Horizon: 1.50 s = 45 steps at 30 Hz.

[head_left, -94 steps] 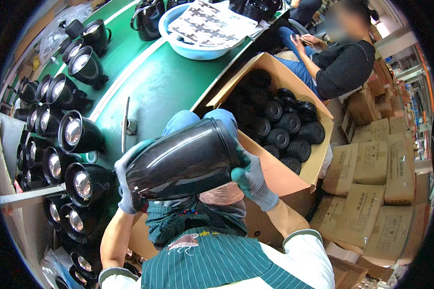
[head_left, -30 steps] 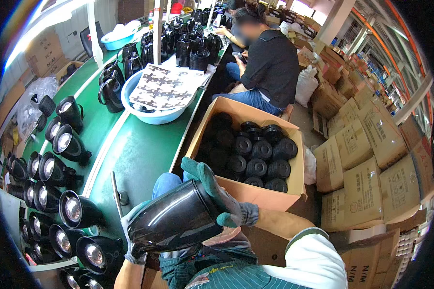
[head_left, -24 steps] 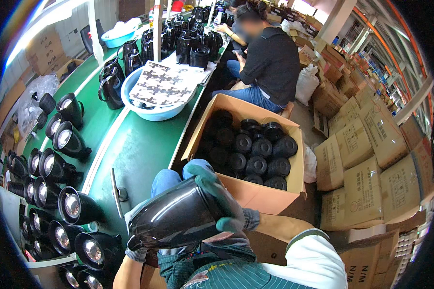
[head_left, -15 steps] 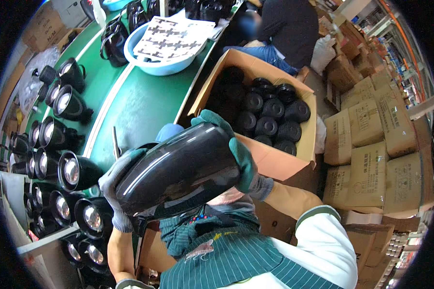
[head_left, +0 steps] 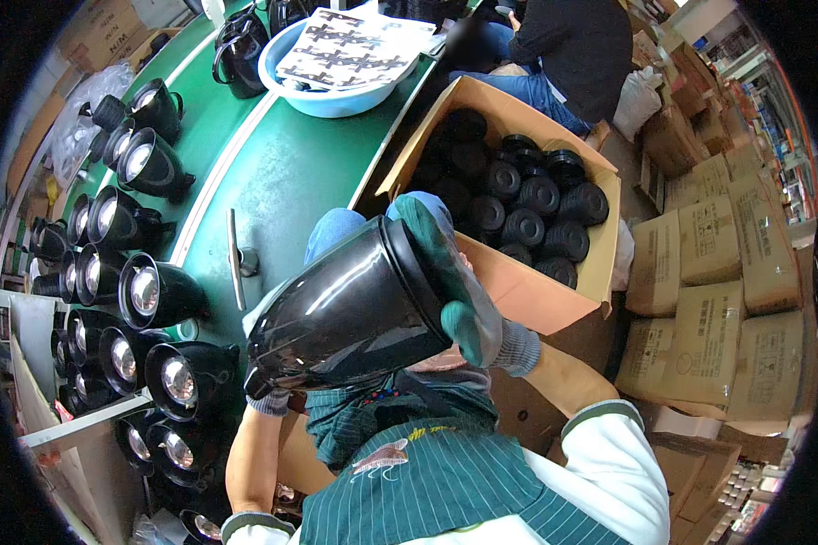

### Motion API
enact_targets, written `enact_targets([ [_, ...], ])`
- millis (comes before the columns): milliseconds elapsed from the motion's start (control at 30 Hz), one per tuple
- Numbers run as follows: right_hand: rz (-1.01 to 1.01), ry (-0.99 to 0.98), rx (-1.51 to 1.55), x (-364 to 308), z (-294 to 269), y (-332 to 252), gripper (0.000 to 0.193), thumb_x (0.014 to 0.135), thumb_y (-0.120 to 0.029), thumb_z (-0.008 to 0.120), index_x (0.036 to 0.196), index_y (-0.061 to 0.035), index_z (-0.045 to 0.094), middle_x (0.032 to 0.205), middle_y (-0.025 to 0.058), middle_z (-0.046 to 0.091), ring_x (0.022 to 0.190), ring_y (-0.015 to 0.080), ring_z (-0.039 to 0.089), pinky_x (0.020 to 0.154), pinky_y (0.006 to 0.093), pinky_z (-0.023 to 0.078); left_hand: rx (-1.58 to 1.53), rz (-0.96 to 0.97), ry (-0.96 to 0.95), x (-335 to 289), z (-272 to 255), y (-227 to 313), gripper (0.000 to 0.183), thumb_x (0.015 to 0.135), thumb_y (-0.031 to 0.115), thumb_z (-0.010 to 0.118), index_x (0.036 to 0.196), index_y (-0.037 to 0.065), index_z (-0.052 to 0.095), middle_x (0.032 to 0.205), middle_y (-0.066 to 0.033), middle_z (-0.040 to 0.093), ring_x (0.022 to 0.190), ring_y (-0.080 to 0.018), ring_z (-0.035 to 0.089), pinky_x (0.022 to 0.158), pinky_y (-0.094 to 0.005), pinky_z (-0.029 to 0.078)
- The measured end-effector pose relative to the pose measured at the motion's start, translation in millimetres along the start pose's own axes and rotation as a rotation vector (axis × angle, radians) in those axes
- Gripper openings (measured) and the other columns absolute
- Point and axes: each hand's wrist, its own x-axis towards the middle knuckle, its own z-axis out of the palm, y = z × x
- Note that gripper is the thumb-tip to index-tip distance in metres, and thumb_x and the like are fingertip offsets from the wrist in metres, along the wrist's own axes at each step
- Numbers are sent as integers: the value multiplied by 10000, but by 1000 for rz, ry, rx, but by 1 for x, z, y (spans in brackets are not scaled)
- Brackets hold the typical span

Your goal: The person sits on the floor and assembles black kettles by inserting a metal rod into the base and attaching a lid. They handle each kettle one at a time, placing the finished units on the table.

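Note:
A glossy black jug body lies tilted between my two hands above my lap, its broad end toward the right. Around that broad end runs a black round base ring. My right hand, in a green and grey glove, is closed over this end, with the thumb below and fingers on top. At the other end, my left hand supports the jug from behind; the jug hides most of its fingers, and just grey glove cloth shows at the edges.
An open carton of black round bases stands beyond my right hand. Several black jugs with silvery insides line the green bench at left. Also there are a metal bar and a blue tub with printed sheets. A person sits behind the carton; stacked cartons stand right.
The jug has turned in my hands, so its ringed broad end now shows under my right palm. My left hand has slipped mostly out of sight behind it. The whole view has shifted slightly.

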Motion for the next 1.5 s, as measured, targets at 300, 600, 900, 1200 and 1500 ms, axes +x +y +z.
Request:
enact_targets([
  [300,254,100,218,-8,10,-15,800,1039,-444,518,1603,41,223,1650,227,258,1530,336,263,1253,430,172,44,57,-17,-8,5,7,357,932,160,667,1194,-80,705,1072,-140,755,964,-202,718,902,-341,565],
  [600,317,108,485,-49,-2,37,779,1028,-245,612,1640,-92,156,1674,139,227,1526,258,286,1268,379,237,435,306,-116,-11,-7,31,354,940,162,662,1198,-78,704,1084,-141,751,965,-201,716,898,-338,566],
  [900,372,230,541,-77,-50,112,707,1027,-524,529,1618,-220,286,1647,-8,329,1481,232,357,1222,458,335,444,233,-168,-3,18,14,669,776,85,769,1398,-43,557,1285,-219,682,1177,-263,674,1021,-365,509],
  [1200,329,-351,-348,2,-5,30,877,670,-402,926,1399,-45,596,1417,202,578,1331,362,552,1137,467,421,920,-329,252,91,-45,-12,551,945,432,636,1287,0,668,1097,-230,711,1055,-324,692,942,-428,530],
  [1500,349,-32,-36,-36,34,81,1175,756,-615,781,1601,-3,242,1481,223,507,1360,320,518,1172,444,370,917,-79,312,109,-66,-65,431,926,283,742,1254,20,644,926,-214,749,898,-301,755,808,-423,579],
])
